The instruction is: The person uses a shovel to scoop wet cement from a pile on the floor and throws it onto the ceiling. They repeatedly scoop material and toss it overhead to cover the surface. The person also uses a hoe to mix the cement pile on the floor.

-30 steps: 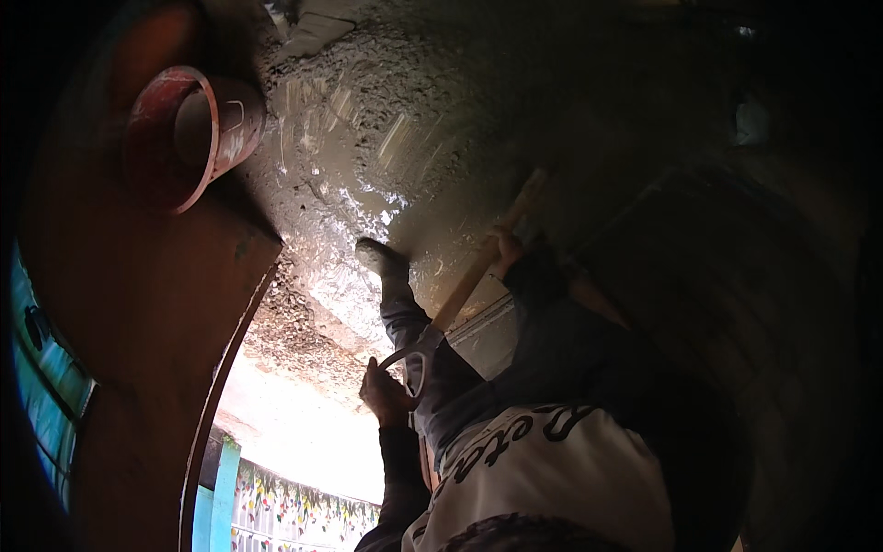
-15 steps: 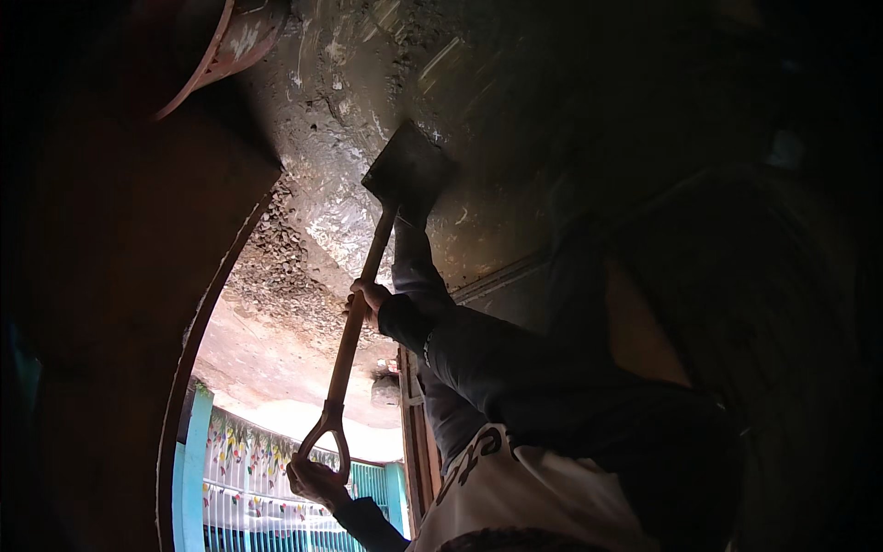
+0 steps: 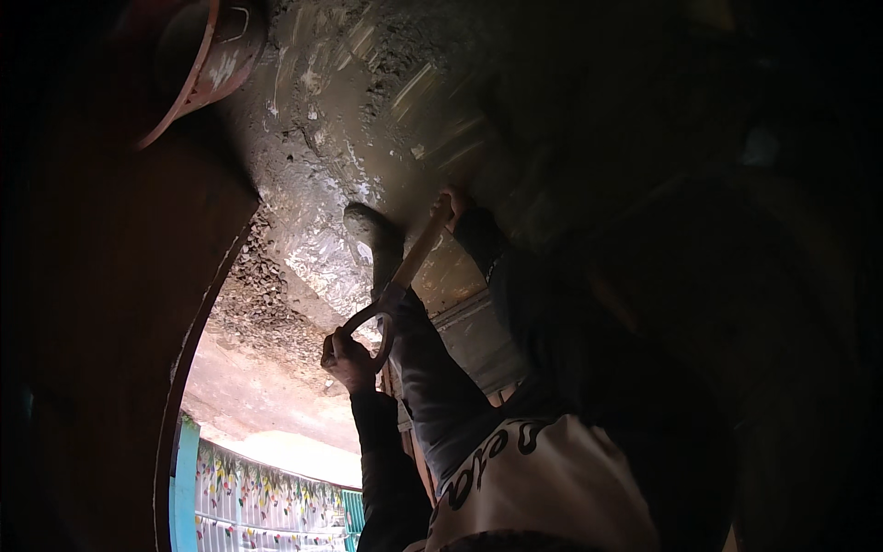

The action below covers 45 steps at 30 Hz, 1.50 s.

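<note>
My left hand (image 3: 349, 362) is closed around the D-shaped grip of a shovel (image 3: 416, 259). Farther up, my right hand (image 3: 452, 208) wraps the wooden shaft. The shaft slants up and to the right into shadow, and the blade is lost in the dark beyond my right hand. Beneath it lies a floor smeared with wet grey mortar (image 3: 317, 175). My leg stretches out under the shovel, with a mud-coated boot (image 3: 366, 224) standing on the wet floor.
A reddish tub (image 3: 218, 78) stands at the upper left. A dark panel with a pale edge (image 3: 189, 354) fills the left side. Loose gravel (image 3: 262, 290) lies beside it. Beyond are a turquoise post (image 3: 186, 483) and a white barred gate with hanging decorations. Deep shadow covers the right.
The shovel has swung right and its blade has gone into the dark. My right hand has moved up and right along with it; my left hand has risen with the grip.
</note>
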Motion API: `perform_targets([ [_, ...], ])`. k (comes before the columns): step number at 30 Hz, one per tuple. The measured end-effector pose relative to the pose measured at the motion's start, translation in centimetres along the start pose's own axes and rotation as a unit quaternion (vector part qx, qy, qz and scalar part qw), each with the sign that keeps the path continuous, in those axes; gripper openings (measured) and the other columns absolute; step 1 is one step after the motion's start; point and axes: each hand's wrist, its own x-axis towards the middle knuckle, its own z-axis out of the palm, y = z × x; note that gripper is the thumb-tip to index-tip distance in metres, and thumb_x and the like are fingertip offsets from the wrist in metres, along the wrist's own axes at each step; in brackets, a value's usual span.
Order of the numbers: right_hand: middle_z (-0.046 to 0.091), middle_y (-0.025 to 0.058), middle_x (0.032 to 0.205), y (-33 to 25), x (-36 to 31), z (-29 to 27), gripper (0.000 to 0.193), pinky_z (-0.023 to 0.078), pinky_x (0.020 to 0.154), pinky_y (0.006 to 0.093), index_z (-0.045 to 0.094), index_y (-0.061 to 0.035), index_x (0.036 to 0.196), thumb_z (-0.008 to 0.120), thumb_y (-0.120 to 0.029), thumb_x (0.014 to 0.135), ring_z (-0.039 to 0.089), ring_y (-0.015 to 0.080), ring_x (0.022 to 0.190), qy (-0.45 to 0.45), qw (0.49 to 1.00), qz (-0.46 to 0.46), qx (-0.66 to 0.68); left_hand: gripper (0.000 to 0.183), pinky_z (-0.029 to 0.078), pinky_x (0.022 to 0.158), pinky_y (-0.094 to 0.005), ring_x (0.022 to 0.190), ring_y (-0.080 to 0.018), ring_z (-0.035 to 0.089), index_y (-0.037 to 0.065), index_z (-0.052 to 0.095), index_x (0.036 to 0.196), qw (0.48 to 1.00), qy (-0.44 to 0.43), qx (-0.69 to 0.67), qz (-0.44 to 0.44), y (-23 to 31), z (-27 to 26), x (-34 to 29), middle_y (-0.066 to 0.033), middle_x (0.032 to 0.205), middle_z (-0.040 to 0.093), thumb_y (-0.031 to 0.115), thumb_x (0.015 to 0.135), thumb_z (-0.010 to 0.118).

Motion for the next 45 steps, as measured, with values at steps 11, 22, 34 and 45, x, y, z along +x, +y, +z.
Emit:
perform_targets([
  [11, 0.054, 0.0074, 0.093, -10.4, -11.8, -6.1, 0.025, 0.051, 0.073, 0.0409, 0.053, -0.0112, 0.106, 0.062, -0.020, 0.084, 0.057, 0.0236, 0.078, 0.014, 0.996, -0.091, 0.007, 0.013, 0.045, 0.055, -0.0422, 0.063, -0.0332, 0.057, 0.004, 0.056, 0.081, 0.997, -0.067, -0.031, 0.038, 10.0, -0.8, -3.8, -0.0139, 0.069, 0.056, -0.004, 0.071, 0.052],
  [22, 0.056, 0.0102, 0.104, -32.8, -19.0, -19.0, 0.036, 0.047, 0.083, 0.0459, 0.052, -0.0094, 0.117, 0.059, -0.031, 0.089, 0.056, 0.0273, 0.096, 0.076, 0.983, -0.157, -0.050, 0.029, 0.047, 0.059, -0.0328, 0.064, -0.0204, 0.058, 0.007, 0.056, 0.092, 0.966, -0.172, -0.194, 0.001, 33.1, 4.3, -3.2, -0.0031, 0.066, 0.054, 0.018, 0.068, 0.068],
  [34, 0.056, 0.0091, 0.087, -44.1, -19.8, -24.6, 0.035, 0.051, 0.068, 0.0388, 0.052, -0.0030, 0.116, 0.052, -0.030, 0.094, 0.056, 0.0214, 0.074, 0.073, 0.945, -0.292, -0.131, 0.031, 0.032, 0.035, -0.0294, 0.036, -0.0139, 0.039, 0.017, 0.045, 0.066, 0.591, -0.301, -0.549, -0.509, 47.2, 7.6, -0.2, 0.0019, 0.049, 0.035, 0.034, 0.090, 0.055],
  [45, 0.056, 0.0080, 0.079, -40.5, -20.9, -23.5, 0.019, 0.048, 0.063, 0.0395, 0.053, -0.0060, 0.098, 0.058, -0.023, 0.089, 0.056, 0.0243, 0.069, -0.100, 0.946, -0.308, 0.023, 0.028, 0.039, 0.041, -0.0316, 0.044, -0.0157, 0.045, 0.011, 0.051, 0.075, 0.904, -0.252, -0.333, -0.090, 47.4, -1.8, 0.6, -0.0002, 0.056, 0.042, 0.035, 0.089, 0.055],
])
